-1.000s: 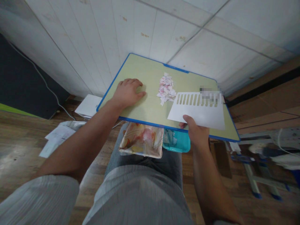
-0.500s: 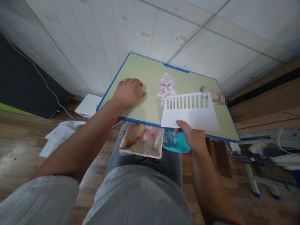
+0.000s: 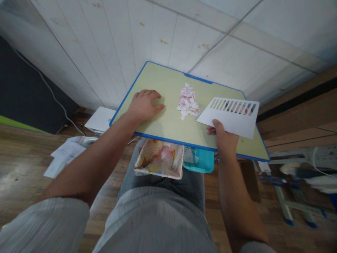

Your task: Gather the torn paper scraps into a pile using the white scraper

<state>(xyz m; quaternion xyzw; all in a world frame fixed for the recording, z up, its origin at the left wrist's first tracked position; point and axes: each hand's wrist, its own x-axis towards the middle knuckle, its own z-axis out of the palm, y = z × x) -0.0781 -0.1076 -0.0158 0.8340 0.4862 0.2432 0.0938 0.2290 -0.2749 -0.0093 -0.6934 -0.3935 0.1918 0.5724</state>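
Note:
My left hand (image 3: 145,105) rests on the left part of a pale yellow board with a blue rim (image 3: 163,126), its fingers apart and nothing in it. In my right hand (image 3: 223,135) is a white sheet with a row of slots (image 3: 234,121), gripped at its near edge by the thumb on top and fingers beneath. The sheet is held over the right side of the board. Between the hands lies a heap of small torn paper scraps (image 3: 188,100), white and pink. Through the slots some small dark and red items show, too covered to name.
Below the board's near edge, a patterned box (image 3: 158,170) and a turquoise tray (image 3: 206,161) sit at my lap. A white panelled wall (image 3: 158,28) rises behind the board. Papers (image 3: 68,151) lie on the floor at left; a metal frame (image 3: 283,203) stands at right.
My right hand has moved the slotted sheet to the right and slightly up, away from the paper scraps, so the heap's lower end shows fully. The left hand has stayed in place.

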